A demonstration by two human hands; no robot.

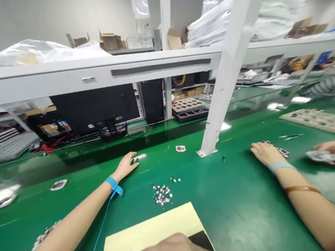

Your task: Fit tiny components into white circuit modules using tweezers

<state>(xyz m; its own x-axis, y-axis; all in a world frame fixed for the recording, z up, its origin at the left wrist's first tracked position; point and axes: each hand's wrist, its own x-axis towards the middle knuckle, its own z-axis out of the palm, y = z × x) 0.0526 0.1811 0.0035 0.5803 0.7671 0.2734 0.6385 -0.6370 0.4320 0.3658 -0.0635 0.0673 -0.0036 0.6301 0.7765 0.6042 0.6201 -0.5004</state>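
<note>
My left hand [127, 164] reaches out over the green bench, fingers apart and holding nothing, with a blue wrist strap [114, 185] and its cord at the wrist. My right hand [173, 250] is low in the frame over a pale yellow sheet [148, 231], its fingers curled round something whitish that I cannot make out. Beside the right hand a black piece [201, 240] lies on the sheet. Small white and metallic parts [162, 195] are scattered just beyond the sheet. A flat white-rimmed part [180, 148] lies farther back, near the post.
A white post [224, 76] rises from the bench [236, 206]. On the right, a co-worker's hand [264, 153] rests by small parts and tweezers [291, 137]; their other hand [334, 150] holds a whitish part. A monitor [94, 107] stands at the back, under a shelf [160, 65].
</note>
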